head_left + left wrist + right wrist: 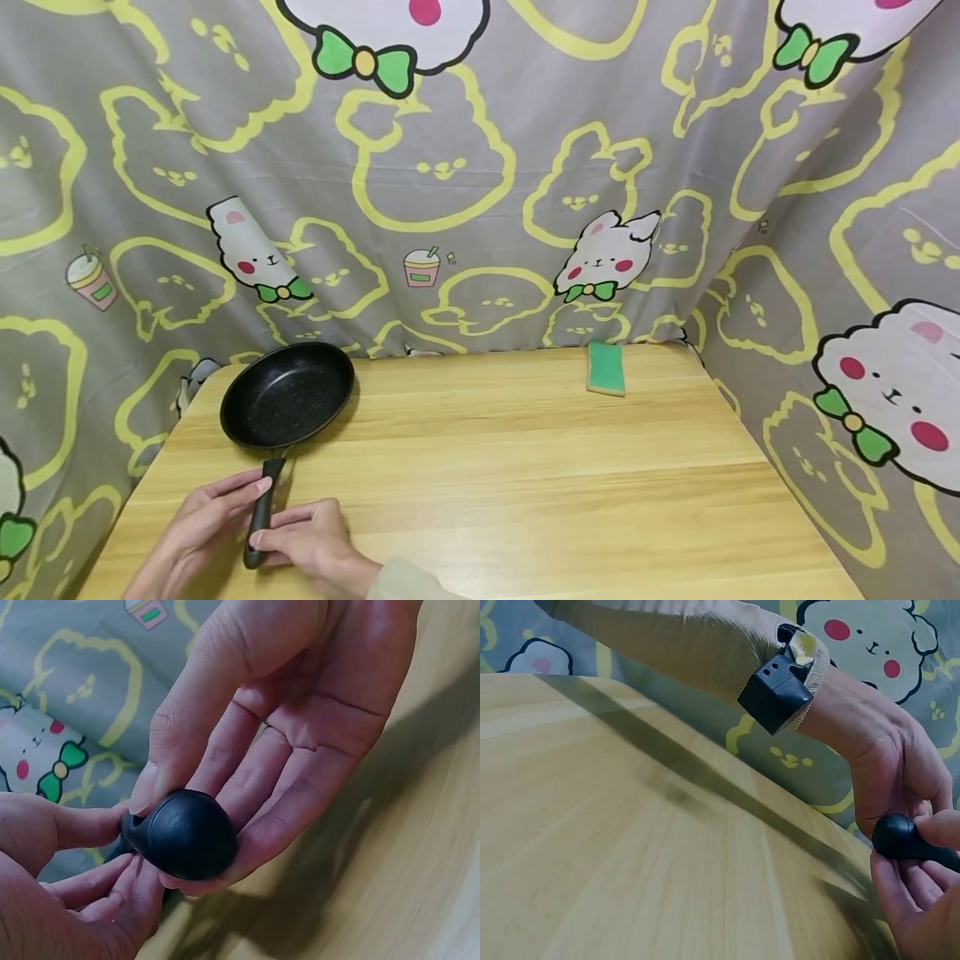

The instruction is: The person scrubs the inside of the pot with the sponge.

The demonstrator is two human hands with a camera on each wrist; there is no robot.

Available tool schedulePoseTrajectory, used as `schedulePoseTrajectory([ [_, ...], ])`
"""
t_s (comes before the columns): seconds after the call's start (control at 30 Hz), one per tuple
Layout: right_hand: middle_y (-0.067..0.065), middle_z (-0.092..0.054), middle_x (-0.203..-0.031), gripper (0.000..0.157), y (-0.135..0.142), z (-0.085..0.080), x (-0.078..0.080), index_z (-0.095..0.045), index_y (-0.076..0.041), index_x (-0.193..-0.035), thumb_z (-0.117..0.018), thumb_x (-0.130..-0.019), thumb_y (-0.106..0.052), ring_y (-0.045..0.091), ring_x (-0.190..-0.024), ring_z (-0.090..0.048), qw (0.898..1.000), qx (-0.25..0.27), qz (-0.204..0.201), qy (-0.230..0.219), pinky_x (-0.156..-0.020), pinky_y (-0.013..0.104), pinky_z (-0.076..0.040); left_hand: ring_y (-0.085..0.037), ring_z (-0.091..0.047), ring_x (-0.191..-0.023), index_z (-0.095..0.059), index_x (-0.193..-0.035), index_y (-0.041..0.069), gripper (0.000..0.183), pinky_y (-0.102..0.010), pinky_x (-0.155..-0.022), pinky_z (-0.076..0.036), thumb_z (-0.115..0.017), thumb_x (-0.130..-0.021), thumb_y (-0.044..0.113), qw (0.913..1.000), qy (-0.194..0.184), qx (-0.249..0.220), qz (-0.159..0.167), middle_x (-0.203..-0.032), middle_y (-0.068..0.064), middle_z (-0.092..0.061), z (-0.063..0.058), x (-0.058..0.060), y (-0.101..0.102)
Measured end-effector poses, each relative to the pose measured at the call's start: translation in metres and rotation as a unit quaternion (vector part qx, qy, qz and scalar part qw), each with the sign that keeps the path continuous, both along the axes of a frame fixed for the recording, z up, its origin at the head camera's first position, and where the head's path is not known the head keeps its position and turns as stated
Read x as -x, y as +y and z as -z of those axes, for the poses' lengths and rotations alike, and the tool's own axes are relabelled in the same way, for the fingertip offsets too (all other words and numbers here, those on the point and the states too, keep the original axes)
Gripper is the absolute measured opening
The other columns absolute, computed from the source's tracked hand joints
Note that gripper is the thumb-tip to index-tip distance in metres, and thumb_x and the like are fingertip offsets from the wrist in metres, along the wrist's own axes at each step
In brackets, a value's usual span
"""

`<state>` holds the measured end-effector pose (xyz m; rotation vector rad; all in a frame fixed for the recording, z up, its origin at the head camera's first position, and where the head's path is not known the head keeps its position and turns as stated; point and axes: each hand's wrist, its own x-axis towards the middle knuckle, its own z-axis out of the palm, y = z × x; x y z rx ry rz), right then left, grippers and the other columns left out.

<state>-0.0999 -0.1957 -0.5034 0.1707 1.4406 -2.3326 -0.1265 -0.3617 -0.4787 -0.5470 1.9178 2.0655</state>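
Observation:
A black frying pan (288,396) is at the left of the table in the head view, its dark inside facing up and its handle (261,521) pointing back toward me. My left hand (206,521) pinches the handle nearer the pan, thumb on top. Closer to the handle's end, my right hand (315,537) holds it between thumb and fingers. The rounded handle end (193,836) shows large in the left wrist view, with fingers of both hands around the handle. In the right wrist view the same handle end (897,836) appears at the right edge, above the table surface.
A green sponge (606,368) lies at the back right of the wooden table (525,467). A grey patterned curtain (465,192) hangs along the table's back and sides. A small black camera (776,694) is strapped at a sleeved wrist.

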Motion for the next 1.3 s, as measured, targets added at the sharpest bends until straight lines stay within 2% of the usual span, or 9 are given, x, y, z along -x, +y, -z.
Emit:
schedulePoseTrajectory([
  [0.17, 0.018, -0.074, -0.073, 0.015, 0.016, -0.001, 0.001, -0.075, 0.001, -0.080, -0.080, -0.076, 0.015, 0.033, -0.071, -0.075, 1.000, 0.006, -0.007, 0.011, -0.062, 0.035, -0.064, -0.008, -0.070, -0.094, -0.074, -0.097, 0.021, 0.013, -0.026, -0.082, -0.060, -0.069, -0.099, 0.009, 0.9998, 0.010, -0.012, -0.009, -0.099, 0.003, -0.078, -0.002, -0.001, 0.016],
  [0.4, 0.021, -0.074, -0.076, 0.012, 0.038, -0.001, 0.001, -0.075, 0.005, -0.084, -0.079, -0.077, 0.014, 0.033, -0.073, -0.075, 1.000, 0.007, -0.023, 0.021, -0.065, 0.035, -0.064, -0.008, -0.070, -0.091, -0.073, -0.105, 0.014, 0.010, -0.027, -0.080, -0.061, -0.069, -0.098, 0.008, 0.9996, 0.014, -0.019, -0.018, -0.097, 0.003, -0.078, -0.003, -0.005, 0.038],
  [0.77, 0.022, -0.075, -0.082, 0.011, 0.085, 0.004, -0.004, -0.075, 0.005, -0.090, -0.079, -0.080, 0.010, 0.032, -0.075, -0.075, 0.997, -0.002, -0.055, 0.046, -0.067, 0.035, -0.065, -0.012, -0.071, -0.088, -0.070, -0.105, 0.010, 0.011, -0.030, -0.081, -0.062, -0.071, -0.095, 0.005, 0.9980, 0.036, -0.037, -0.037, -0.095, 0.001, -0.077, 0.001, -0.010, 0.080],
  [1.13, 0.021, -0.075, -0.086, 0.014, 0.128, -0.001, -0.001, -0.075, 0.007, -0.094, -0.080, -0.081, 0.005, 0.027, -0.077, -0.075, 0.996, -0.011, -0.064, 0.063, -0.070, 0.035, -0.065, -0.014, -0.069, -0.087, -0.067, -0.117, 0.001, 0.025, -0.032, -0.080, -0.063, -0.073, -0.093, 0.004, 0.9979, 0.040, -0.043, -0.027, -0.097, -0.002, -0.075, -0.005, -0.004, 0.119],
  [1.3, 0.021, -0.076, -0.088, 0.017, 0.148, 0.000, -0.002, -0.075, 0.007, -0.098, -0.081, -0.082, 0.004, 0.026, -0.079, -0.075, 0.995, -0.020, -0.072, 0.062, -0.073, 0.036, -0.065, -0.016, -0.070, -0.086, -0.064, -0.120, -0.003, 0.030, -0.035, -0.080, -0.063, -0.072, -0.092, 0.000, 0.9964, 0.040, -0.065, -0.037, -0.097, -0.006, -0.076, -0.002, -0.004, 0.138],
])
